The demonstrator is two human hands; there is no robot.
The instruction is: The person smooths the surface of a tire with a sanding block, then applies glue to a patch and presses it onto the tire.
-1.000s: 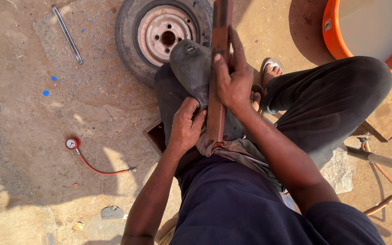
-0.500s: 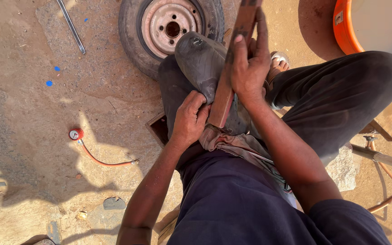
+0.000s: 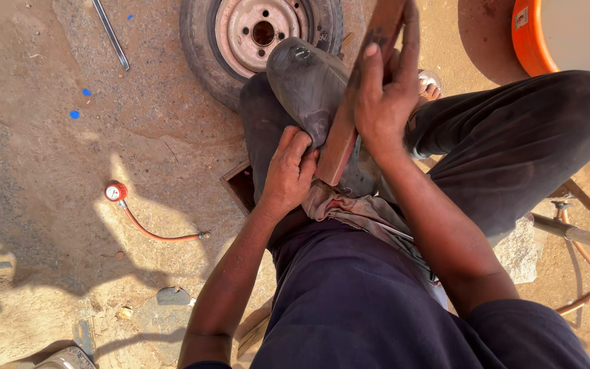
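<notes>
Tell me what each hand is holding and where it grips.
The right hand clasps a reddish-brown bar around its middle. The left hand presses a dark rubber tube at its lower edge.

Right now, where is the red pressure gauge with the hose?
In the head view, the red pressure gauge lies on the sandy ground, left of the left hand, below the wheel.

black rubber tube (image 3: 306, 85), rusty brown bar (image 3: 349, 123). far wheel (image 3: 257, 34) has a pale pinkish rim. left gauge (image 3: 115, 191) red with orange hose (image 3: 155, 232); far-right tub (image 3: 530, 37) orange.
</notes>
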